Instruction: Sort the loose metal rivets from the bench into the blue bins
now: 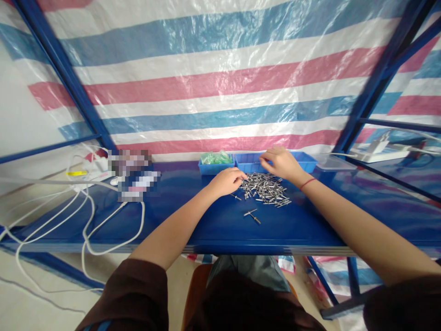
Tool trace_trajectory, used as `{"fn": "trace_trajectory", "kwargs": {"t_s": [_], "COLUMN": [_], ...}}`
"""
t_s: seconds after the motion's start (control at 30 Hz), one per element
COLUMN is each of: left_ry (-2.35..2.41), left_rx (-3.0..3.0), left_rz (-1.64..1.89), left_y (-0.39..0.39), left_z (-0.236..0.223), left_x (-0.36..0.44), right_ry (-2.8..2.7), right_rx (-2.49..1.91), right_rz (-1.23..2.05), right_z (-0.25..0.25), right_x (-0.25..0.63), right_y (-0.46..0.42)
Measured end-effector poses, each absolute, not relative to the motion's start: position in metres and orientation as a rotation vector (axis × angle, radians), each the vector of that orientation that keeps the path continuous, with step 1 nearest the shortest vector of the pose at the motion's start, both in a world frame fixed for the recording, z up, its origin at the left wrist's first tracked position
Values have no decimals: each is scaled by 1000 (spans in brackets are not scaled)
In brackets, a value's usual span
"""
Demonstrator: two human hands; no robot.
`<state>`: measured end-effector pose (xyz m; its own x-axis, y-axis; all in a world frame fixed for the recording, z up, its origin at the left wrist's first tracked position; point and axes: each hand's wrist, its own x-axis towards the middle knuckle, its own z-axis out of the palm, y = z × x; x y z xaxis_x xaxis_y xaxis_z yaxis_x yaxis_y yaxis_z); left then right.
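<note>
A loose pile of silver blind rivets (267,188) lies on the blue tabletop. My left hand (227,181) is at the pile's left edge, its fingers curled together close to the rivets. Whatever may be between those fingertips is too small to make out. Over the front edge of a long blue bin (308,162), behind the pile, hovers my right hand (280,163). Its fingers bend down towards the thumb in a pinch, and I cannot see what they hold. A few stray rivets (253,215) lie nearer the table's front edge.
A smaller blue bin (211,171) with green plastic packets (216,158) stands left of the long bin. White cables (91,220) loop across the table's left side. A clear plastic lid (336,162) and a white power strip (377,152) are at the right.
</note>
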<state>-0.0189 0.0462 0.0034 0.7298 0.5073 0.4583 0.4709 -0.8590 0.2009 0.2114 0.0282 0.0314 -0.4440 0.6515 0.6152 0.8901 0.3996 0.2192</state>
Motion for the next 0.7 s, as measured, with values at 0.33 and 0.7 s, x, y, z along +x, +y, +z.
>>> {"fn": "trace_trajectory", "kwargs": {"t_s": [0.33, 0.7], "left_ry": [820, 827], "left_rx": [2933, 2960], "left_rz": [648, 609], "left_y": [48, 38], "left_z": [-7, -1], "left_x": [-16, -14], "right_ry": [-2144, -2217], "right_rx": [-1266, -1177], "right_rz": [-470, -392], "right_z": [31, 29], "right_x": [199, 188], "right_y": [6, 0]}}
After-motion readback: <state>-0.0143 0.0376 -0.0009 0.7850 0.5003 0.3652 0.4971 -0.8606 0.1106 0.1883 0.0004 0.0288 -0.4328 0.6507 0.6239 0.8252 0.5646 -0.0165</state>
